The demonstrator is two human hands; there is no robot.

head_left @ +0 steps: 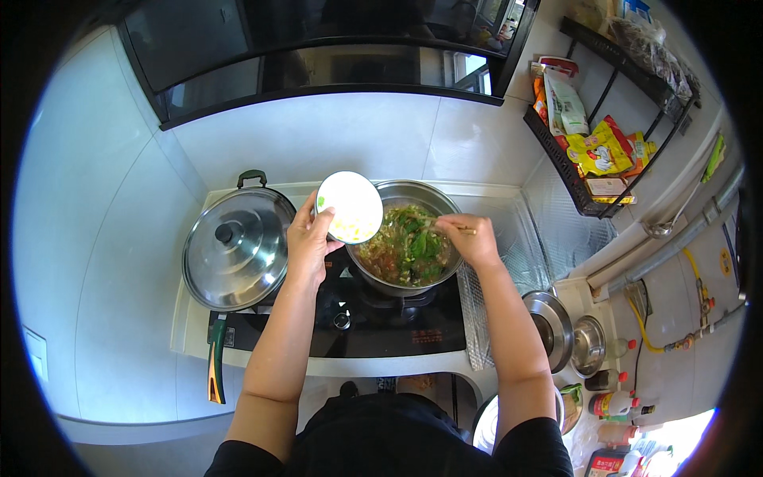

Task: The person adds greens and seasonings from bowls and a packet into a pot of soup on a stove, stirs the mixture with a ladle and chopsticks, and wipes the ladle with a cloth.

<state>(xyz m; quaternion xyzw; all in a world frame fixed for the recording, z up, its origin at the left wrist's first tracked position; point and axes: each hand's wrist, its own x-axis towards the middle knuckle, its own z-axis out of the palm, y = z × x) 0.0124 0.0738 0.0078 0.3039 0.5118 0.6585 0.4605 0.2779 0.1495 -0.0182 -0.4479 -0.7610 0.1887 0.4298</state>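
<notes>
White, round and tilted on its side: small bowl (350, 207), being gripped by the left hand (308, 242) at its lower left rim, hanging over the near left edge of the steel pot (407, 237), mouth turned toward the pot, pale yellow bits clinging inside along the lower part. Sitting on the black glass stove (373, 322), on the right burner, that pot, brimming with a brown-red chunky mix and dark green leaves piled toward the middle. Clenching around a pair of chopsticks (449, 226): the right hand (475, 242), hovering at the pot's right rim, tips reaching in over the greens. Resting just beside on the left burner, a wide steel pan under a domed metal lid with a black knob (237, 248), contents hidden, its handle with a green and orange grip (216, 370) sticking out past the near edge of the counter (199, 326). Standing off to the right, a smaller lidded steel vessel (566, 332), and above it a black wire wall rack (604, 119) stuffed with coloured packets.
</notes>
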